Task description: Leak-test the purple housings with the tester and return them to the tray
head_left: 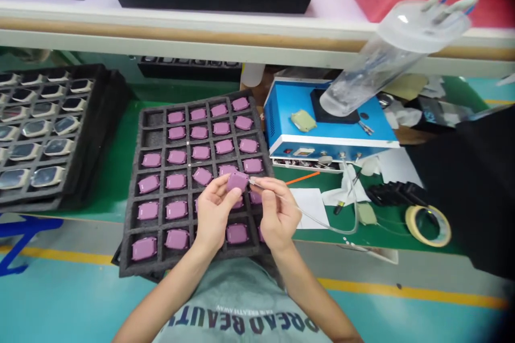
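Note:
My left hand [214, 213] is closed on a purple watch case [237, 181], pinching it between thumb and fingers. In my right hand [280, 215] is a thin pen-like tool [255, 182], its tip at the right edge of that case; whether they touch I cannot tell. A clear tube [328, 224] trails from the right hand toward a blue machine [332, 134]. Under both hands lies a dark foam tray [127, 236] with purple watch cases in most of its compartments; two compartments at its upper left hold none.
At the left stand stacked foam trays [100, 118] of watches with glossy faces. A clear cylinder [362, 75] and a pale green case [303, 121] sit on the machine. Tape [410, 225], white paper [309, 208] and an orange stick [302, 178] lie right. A shelf [201, 37] crosses above.

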